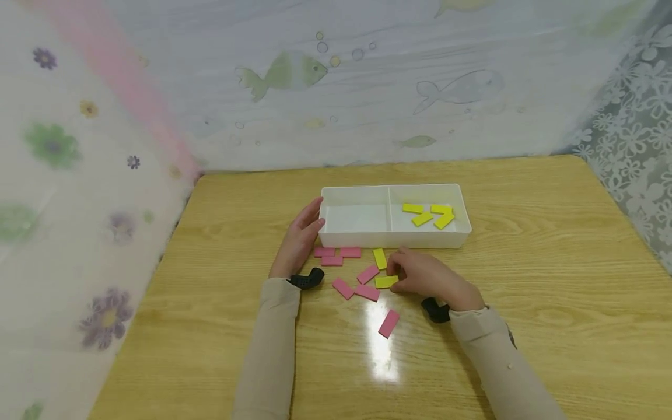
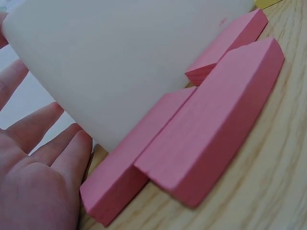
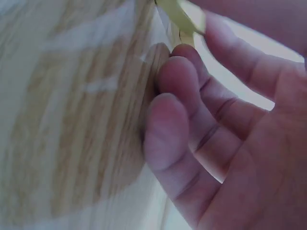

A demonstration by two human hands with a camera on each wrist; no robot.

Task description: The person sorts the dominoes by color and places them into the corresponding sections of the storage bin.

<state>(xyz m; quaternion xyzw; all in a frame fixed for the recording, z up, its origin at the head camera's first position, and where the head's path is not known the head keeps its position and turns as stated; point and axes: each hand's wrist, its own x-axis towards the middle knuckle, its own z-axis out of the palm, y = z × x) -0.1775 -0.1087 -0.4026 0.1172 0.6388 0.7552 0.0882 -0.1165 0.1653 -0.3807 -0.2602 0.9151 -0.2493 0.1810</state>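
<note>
A white two-compartment tray point(image 1: 388, 239) stands mid-table; its left half holds nothing and its right half holds several yellow blocks point(image 1: 427, 214). My left hand point(image 1: 301, 236) rests with straight fingers against the tray's left end; the left wrist view shows the palm point(image 2: 38, 182) beside the tray wall point(image 2: 120, 62) and three pink blocks point(image 2: 216, 124). My right hand point(image 1: 420, 274) has its fingers curled and pinches a yellow block point(image 1: 385, 282) lying on the table. In the right wrist view that yellow block point(image 3: 180, 14) sits at the fingertips point(image 3: 165, 115). Another yellow block point(image 1: 380, 258) lies just beyond.
Several pink blocks lie scattered on the wooden table point(image 1: 525, 291) in front of the tray, with one pink block point(image 1: 389, 324) apart, nearer me. Patterned curtains close in the left, back and right sides. A light glare marks the tabletop near me.
</note>
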